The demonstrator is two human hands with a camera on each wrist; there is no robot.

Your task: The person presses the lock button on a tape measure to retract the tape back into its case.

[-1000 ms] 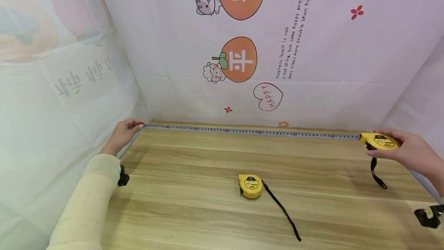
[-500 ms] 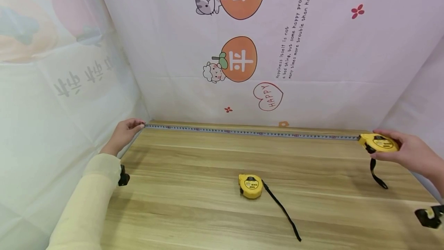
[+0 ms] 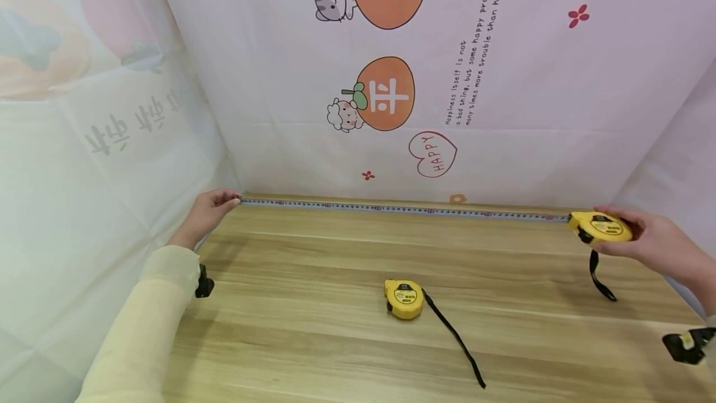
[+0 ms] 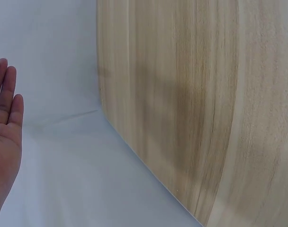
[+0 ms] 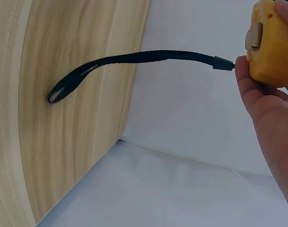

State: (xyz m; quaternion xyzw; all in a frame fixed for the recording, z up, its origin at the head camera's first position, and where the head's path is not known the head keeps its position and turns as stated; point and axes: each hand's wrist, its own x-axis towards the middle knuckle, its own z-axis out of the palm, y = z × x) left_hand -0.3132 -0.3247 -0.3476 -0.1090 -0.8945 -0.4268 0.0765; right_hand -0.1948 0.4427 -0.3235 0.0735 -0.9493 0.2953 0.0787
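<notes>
Stretched along the back of the table is the blade [image 3: 403,209] of a yellow tape measure. My left hand [image 3: 209,213] pinches the blade's end near the back left corner; in the left wrist view that hand [image 4: 5,113] shows at the left edge, its pinch mostly out of frame. At the right, my right hand [image 3: 649,235] grips the tape measure's yellow case [image 3: 601,227], fingers over the top and thumb below. A black wrist strap [image 3: 600,275] hangs from the case, and the right wrist view shows this strap [image 5: 134,57] dangling in a loop.
A second yellow tape measure [image 3: 405,299] lies mid-table, its blade retracted and black strap [image 3: 455,339] trailing toward the front right. The wooden table [image 3: 291,341] is bordered by printed white cloth [image 3: 291,154] at the back and plain sides left and right.
The right hand has moved left with the case, and the left hand has shifted slightly right with the blade's end. The exposed blade is shorter now. The second tape measure has stayed put.
</notes>
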